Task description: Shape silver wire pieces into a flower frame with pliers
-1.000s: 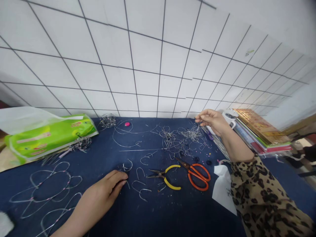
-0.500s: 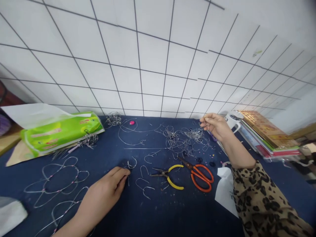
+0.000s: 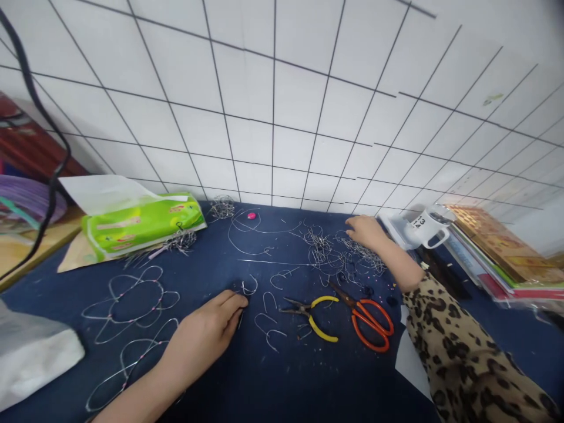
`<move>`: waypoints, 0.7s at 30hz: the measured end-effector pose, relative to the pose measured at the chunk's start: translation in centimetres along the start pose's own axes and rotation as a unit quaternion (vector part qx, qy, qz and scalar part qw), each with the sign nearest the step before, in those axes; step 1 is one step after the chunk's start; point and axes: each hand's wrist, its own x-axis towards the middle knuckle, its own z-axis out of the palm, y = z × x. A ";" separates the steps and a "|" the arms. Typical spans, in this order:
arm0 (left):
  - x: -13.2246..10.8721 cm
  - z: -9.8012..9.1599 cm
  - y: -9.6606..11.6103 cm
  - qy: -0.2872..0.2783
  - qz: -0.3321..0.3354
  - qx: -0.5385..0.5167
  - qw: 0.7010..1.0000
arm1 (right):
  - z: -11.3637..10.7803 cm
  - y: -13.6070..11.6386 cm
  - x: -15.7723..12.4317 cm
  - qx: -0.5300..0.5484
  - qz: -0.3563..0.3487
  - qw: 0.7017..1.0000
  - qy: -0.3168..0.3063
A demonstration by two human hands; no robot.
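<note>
My left hand [image 3: 209, 329] rests on the dark blue tabletop with its fingers closed on a short piece of bent wire [image 3: 251, 286], whose curved end shows past the fingertips. My right hand [image 3: 369, 232] reaches to the back of the table, beside a tangled wire pile [image 3: 363, 255]. Its fingers are curled together, and whatever they hold is hidden. Between the hands lie loose bent wires [image 3: 269, 301], yellow-handled pliers [image 3: 324, 336] with open jaws, and orange-handled scissors [image 3: 374, 320]. Flower-shaped wire loops [image 3: 110, 317] with small pink beads lie left of my left hand.
A green tissue pack [image 3: 145, 226] lies at the back left, near a white plastic bag [image 3: 39, 358]. A white mug [image 3: 429, 226] and a stack of books [image 3: 493, 252] stand at the right. The tiled wall [image 3: 299, 117] bounds the back. A pink bead [image 3: 251, 215] lies near it.
My right hand has lowered from above the wire pile towards the tabletop at the back. My left hand keeps its place by the bent wire. The view has turned slightly left.
</note>
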 end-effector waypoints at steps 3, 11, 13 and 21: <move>0.0 -0.1 0.1 -0.008 -0.002 0.001 1.000 | 2.0 -1.6 1.4 0.006 0.006 1.000 -0.017; -0.1 -0.2 0.2 0.007 0.010 0.018 1.000 | 2.7 -0.7 2.4 0.123 0.045 0.991 0.002; -0.2 -0.2 0.2 0.013 0.013 0.023 1.000 | 1.7 0.4 2.4 0.179 0.049 0.983 0.013; -0.3 -0.2 0.0 0.019 0.020 0.021 0.999 | -0.8 1.6 -0.5 0.440 0.027 0.898 0.015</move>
